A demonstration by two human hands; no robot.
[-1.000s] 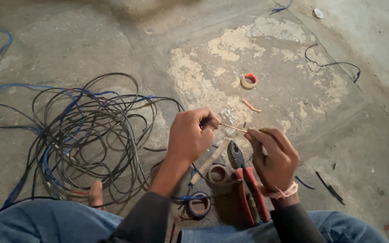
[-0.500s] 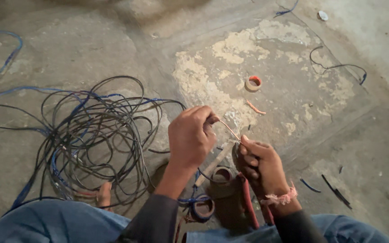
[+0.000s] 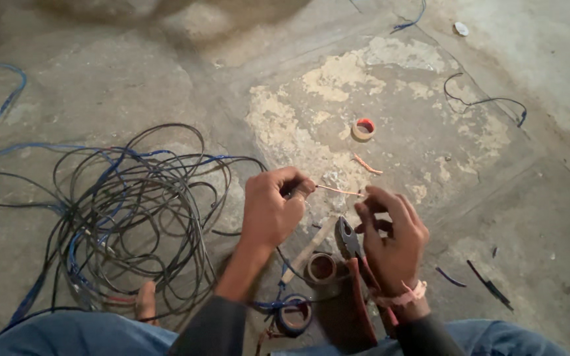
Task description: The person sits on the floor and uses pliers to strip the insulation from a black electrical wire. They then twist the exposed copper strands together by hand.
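Note:
My left hand (image 3: pixel 270 209) is closed on the end of a dark cable, from which a bare copper wire (image 3: pixel 339 191) sticks out to the right. The fingertips of my right hand (image 3: pixel 390 237) touch the tip of that copper strand. Red-handled pliers (image 3: pixel 357 277) lie along my right palm and wrist, jaws pointing up toward the wire. A tangled coil of black and blue cable (image 3: pixel 126 217) lies on the concrete floor to the left of my left arm.
Two tape rolls (image 3: pixel 321 267) sit between my forearms, one brown and one dark (image 3: pixel 293 316). A small red-cored tape roll (image 3: pixel 363 128) and a copper scrap (image 3: pixel 367 165) lie farther out. Loose wire offcuts (image 3: pixel 486 102) are scattered at right. My knees in blue jeans (image 3: pixel 67 336) frame the bottom.
My right hand has shifted from pinching low near the pliers to reaching its fingers up to the copper tip. The view has drifted slightly; my left hand keeps its hold.

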